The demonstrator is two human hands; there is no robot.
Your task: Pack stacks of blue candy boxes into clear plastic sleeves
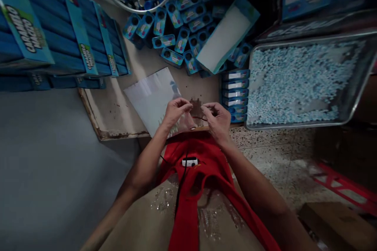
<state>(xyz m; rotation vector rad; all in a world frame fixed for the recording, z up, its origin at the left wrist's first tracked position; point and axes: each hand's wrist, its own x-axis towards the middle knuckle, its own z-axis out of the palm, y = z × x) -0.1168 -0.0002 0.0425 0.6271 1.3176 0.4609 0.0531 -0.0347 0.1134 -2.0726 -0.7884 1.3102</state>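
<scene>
Both of my hands are raised over the table's front edge, a small gap between them. My left hand (pixel 176 112) has its thumb and forefinger pinched together above a glossy printed sheet (pixel 153 96); whatever lies between the fingertips is too small to make out. My right hand (pixel 217 117) is also closed, thumb against fingers, close to a stack of small blue boxes (pixel 235 95); its fingertips show nothing I can name. A thin dark strand (pixel 200 118) runs between the hands.
Behind lie many loose blue boxes (pixel 193 12) and a bowl (pixel 141 9) of blue and silver pieces. A metal tray (pixel 300 124) of pale blue bits stands right. Large blue cartons (pixel 44 19) are stacked left. A white-backed carton piece (pixel 225 33) rests on the boxes.
</scene>
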